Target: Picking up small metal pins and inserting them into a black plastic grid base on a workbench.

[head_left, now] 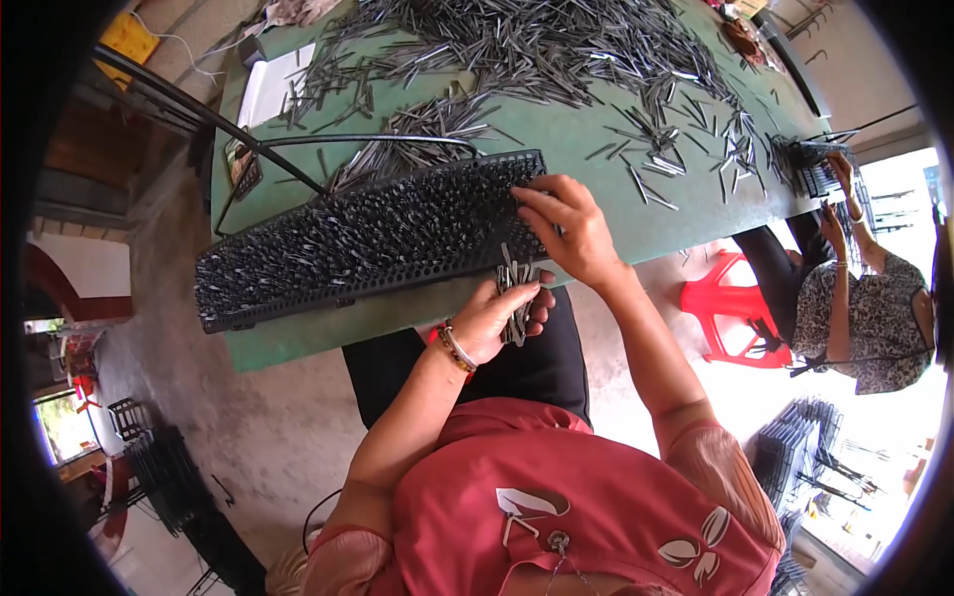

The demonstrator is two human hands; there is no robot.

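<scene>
A long black perforated rack (214, 298) lies along the near edge of the green table, most of its holes filled with short dark strips (368, 233) standing upright. My left hand (484, 320) is closed round a small bundle of loose dark strips (514, 298), just in front of the rack's right end. Over that same end is my right hand (578, 230), its thumb and fingers bent together in a pinch at the holes. Whatever is between those fingertips is too small to make out.
A big heap of dark strips (517, 40) covers the far part of the green table (556, 134). Black metal bars (214, 119) rise behind the rack. At the right, another person (860, 318) works at a similar rack (820, 169) beside a red stool (730, 303).
</scene>
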